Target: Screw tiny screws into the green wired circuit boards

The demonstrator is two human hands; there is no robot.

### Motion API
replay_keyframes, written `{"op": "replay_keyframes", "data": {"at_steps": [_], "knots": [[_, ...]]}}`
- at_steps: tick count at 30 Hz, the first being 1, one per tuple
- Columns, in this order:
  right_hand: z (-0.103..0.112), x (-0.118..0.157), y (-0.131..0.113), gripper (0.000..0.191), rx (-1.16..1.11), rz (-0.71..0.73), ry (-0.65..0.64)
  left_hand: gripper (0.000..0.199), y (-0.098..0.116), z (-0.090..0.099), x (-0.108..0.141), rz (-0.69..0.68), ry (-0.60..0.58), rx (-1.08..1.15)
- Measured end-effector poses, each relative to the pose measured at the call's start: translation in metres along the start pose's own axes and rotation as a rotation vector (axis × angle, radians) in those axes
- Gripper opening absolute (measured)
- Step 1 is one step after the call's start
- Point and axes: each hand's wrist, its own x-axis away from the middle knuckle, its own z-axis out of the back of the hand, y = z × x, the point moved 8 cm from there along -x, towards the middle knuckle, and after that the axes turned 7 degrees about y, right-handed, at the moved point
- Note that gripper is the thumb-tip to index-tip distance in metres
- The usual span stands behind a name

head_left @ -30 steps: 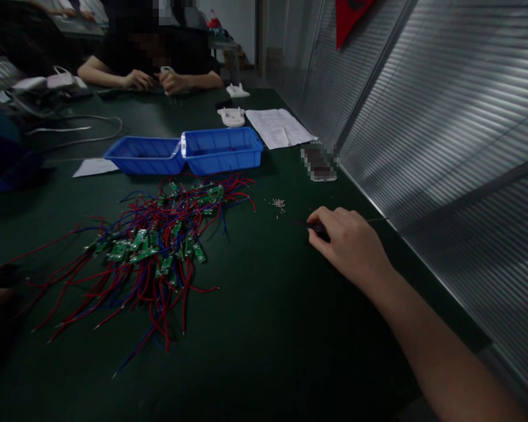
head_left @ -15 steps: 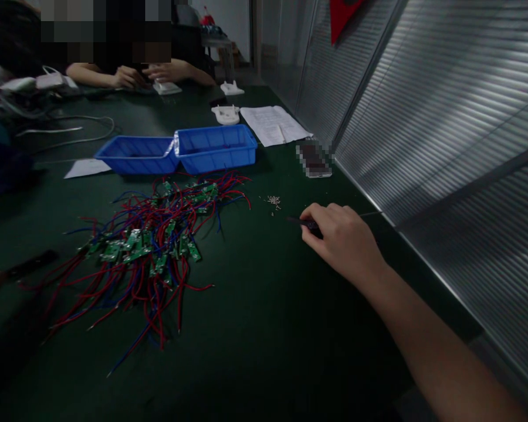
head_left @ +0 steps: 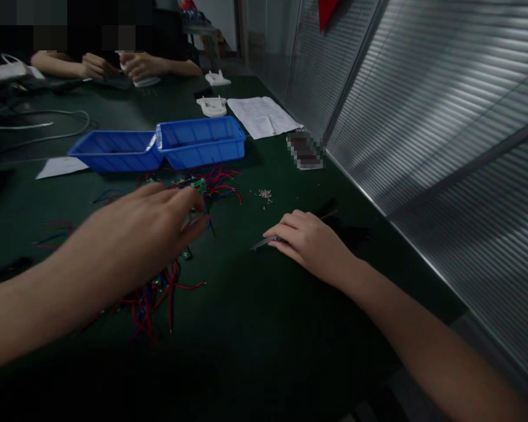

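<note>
My left hand point(head_left: 158, 220) is over the pile of small green circuit boards with red and blue wires point(head_left: 147, 305), hiding much of it. Its thumb and forefinger are apart, and nothing shows between them. Further right, my right hand point(head_left: 305, 243) grips what look like grey tweezers point(head_left: 262, 241), their tip pointing left, low over the dark green table. Just beyond that tip lies a small heap of tiny screws point(head_left: 265, 193). A dark, long-handled object point(head_left: 9, 269) rests at the left edge, blurred.
Two blue bins point(head_left: 202, 143) stand behind the pile. Past them are white plastic parts point(head_left: 213, 105), printed paper point(head_left: 264, 117) and a blurred-out phone-like object point(head_left: 305, 150). A co-worker's hands point(head_left: 136, 66) handle a white piece at the far end. A blinds-covered partition point(head_left: 422, 117) borders the right.
My left hand has come in from the left edge, away from the dark object, to above the boards. My right hand has moved slightly left and nearer, with the tweezers. The view has shifted.
</note>
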Motion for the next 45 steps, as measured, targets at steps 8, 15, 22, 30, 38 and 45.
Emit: {"op": "replay_keyframes", "data": {"at_steps": [8, 15, 22, 30, 38, 45], "knots": [[-0.014, -0.002, -0.007, 0.026, 0.05, 0.032, -0.036, 0.025, 0.06, -0.035, -0.065, -0.269, 0.013, -0.01], [-0.009, -0.001, 0.002, 0.026, 0.03, -0.019, -0.015, 0.037, 0.018, -0.044, -0.083, -0.118, 0.006, -0.051], [-0.008, -0.001, 0.0, 0.025, 0.024, -0.018, -0.031, 0.024, -0.023, -0.077, -0.07, -0.046, -0.166, 0.016], [-0.006, -0.002, 0.004, 0.025, -0.006, -0.052, -0.025, 0.035, -0.029, -0.059, -0.065, 0.011, -0.068, -0.135], [-0.004, -0.001, 0.006, 0.025, 0.009, -0.066, -0.026, 0.029, -0.027, -0.044, -0.064, -0.043, -0.052, -0.03], [-0.003, -0.001, 0.006, 0.025, 0.01, -0.064, -0.016, 0.03, -0.033, -0.022, -0.062, -0.025, 0.028, -0.035]]}}
